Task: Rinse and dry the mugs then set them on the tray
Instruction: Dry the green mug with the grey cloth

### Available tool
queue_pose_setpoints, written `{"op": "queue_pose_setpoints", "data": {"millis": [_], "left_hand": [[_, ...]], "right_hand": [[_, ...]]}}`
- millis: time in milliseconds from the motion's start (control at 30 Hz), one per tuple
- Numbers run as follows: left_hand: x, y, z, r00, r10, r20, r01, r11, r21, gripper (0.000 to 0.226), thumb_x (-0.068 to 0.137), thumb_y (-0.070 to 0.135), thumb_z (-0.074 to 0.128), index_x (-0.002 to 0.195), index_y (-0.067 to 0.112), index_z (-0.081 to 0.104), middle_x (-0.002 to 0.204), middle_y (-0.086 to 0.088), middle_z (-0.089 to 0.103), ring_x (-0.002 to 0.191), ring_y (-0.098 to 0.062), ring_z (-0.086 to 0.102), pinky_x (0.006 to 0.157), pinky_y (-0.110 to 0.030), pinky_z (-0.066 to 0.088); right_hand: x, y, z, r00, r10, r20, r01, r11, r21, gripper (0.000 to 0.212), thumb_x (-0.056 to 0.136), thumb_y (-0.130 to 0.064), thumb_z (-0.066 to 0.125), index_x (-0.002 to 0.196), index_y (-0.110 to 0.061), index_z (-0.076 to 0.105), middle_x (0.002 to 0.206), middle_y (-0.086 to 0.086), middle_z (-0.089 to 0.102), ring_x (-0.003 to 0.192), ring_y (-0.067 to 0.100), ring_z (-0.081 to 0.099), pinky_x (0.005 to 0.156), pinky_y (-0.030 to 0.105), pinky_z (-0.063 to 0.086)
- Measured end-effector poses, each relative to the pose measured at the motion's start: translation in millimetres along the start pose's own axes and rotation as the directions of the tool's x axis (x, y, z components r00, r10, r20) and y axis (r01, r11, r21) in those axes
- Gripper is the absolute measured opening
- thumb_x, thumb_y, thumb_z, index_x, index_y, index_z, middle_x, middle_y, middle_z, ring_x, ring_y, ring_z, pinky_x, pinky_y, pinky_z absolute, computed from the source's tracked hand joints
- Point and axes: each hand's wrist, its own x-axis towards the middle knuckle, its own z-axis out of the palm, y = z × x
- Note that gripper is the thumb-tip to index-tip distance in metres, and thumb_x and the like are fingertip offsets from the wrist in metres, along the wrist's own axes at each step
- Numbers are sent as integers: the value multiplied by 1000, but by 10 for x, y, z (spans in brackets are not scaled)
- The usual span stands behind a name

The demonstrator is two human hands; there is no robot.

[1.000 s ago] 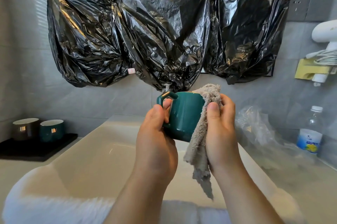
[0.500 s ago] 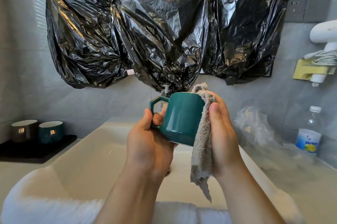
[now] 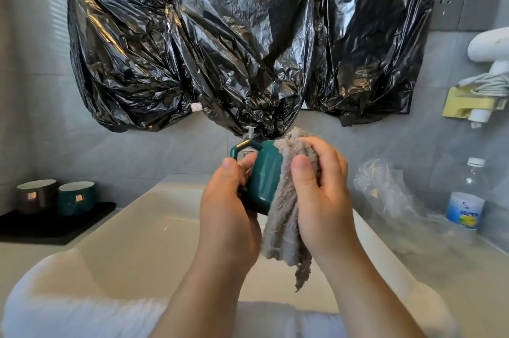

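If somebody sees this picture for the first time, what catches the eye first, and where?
First, the big shiny black plastic bags covering the wall above the sink. Then, in the centre, the left hand holds a green mug by its handle while the right hand presses a grey cloth on it.

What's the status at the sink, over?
Left hand grips glossy teal ceramic mug at handle. Right hand wraps shaggy grey cloth over its rim. Black flat tray holds dark mug, second teal mug; nothing in the way.
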Motion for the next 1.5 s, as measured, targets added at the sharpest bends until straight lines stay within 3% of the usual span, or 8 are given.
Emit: {"op": "queue_pose_setpoints", "data": {"millis": [133, 267, 433, 600, 800, 1033, 1300, 1500], "left_hand": [[66, 43, -21, 982, -164, -92, 147, 975, -164, 47, 106, 43, 38, 69, 15, 48, 75, -12, 60, 75, -28, 61, 72, -38, 49], [98, -5, -52, 945, -315, -93, 292, 935, -202, 53, 106, 48, 36, 119, 3, 61, 115, -17, 73, 100, -33, 71, 76, -44, 60], [131, -5, -64, 973, 78, -218, -4, 946, 323, 19, 103, 29, 46, 99, 11, 49, 79, -4, 58, 60, -16, 56, 51, -30, 48], [-39, -82, 30, 990, 130, 50, -139, 908, 396, 73, 69, 63, 66, 111, 4, 59, 90, -9, 64, 76, -19, 60, 67, -38, 49], [-14, -49, -52, 976, 182, 122, -212, 922, 325, 55, 61, 57, 68, 92, 13, 58, 73, 4, 61, 61, -9, 56, 52, -22, 45], [-43, -23, -36, 986, 141, 86, -160, 949, 271, 50, 64, 51, 72, 90, 12, 58, 76, -3, 61, 72, -21, 57, 65, -40, 47], [-83, 67, 2, 979, -192, 72, 181, 973, 141, 80, 67, 58, 75, 127, 6, 62, 126, -29, 64, 119, -41, 62, 107, -53, 43], [-25, 213, 14, 994, -26, 102, -45, 769, 638, 47, 103, 53, 36, 80, 20, 62, 70, 2, 61, 61, -16, 54, 56, -26, 44]], "right_hand": [[29, 40, -26, 996, 52, 74, -75, 927, 368, 30, 87, -53, 50, 114, -48, 61, 126, -3, 64, 115, 16, 63, 97, 42, 53], [-24, 30, 29, 998, 53, 44, -66, 923, 380, 32, 92, -41, 47, 122, -43, 57, 125, -10, 64, 113, 9, 64, 87, 28, 53], [-18, 49, 18, 995, 103, 12, -100, 923, 373, 30, 90, -40, 49, 118, -41, 58, 117, -8, 67, 102, 8, 67, 75, 24, 55], [-15, 32, 9, 997, 79, -4, -75, 964, 254, 46, 76, -60, 58, 118, -43, 57, 121, -2, 66, 109, 18, 66, 92, 42, 56], [54, -22, -28, 988, 141, -54, -120, 950, 288, 26, 83, -59, 54, 89, -40, 70, 90, -5, 71, 91, 25, 67, 86, 60, 56], [-29, -109, 15, 1000, 15, 4, -15, 999, 44, 44, 70, -67, 61, 104, -39, 60, 117, 7, 62, 95, 6, 65, 84, 22, 53], [0, -96, -9, 986, 62, -153, -35, 985, 169, 27, 91, -52, 49, 106, -37, 65, 109, -5, 68, 101, 11, 65, 88, 43, 56], [-12, -73, -14, 975, 85, -207, -54, 987, 150, 13, 103, -28, 50, 102, -40, 54, 94, -18, 64, 82, -9, 62, 67, 11, 48]]}}
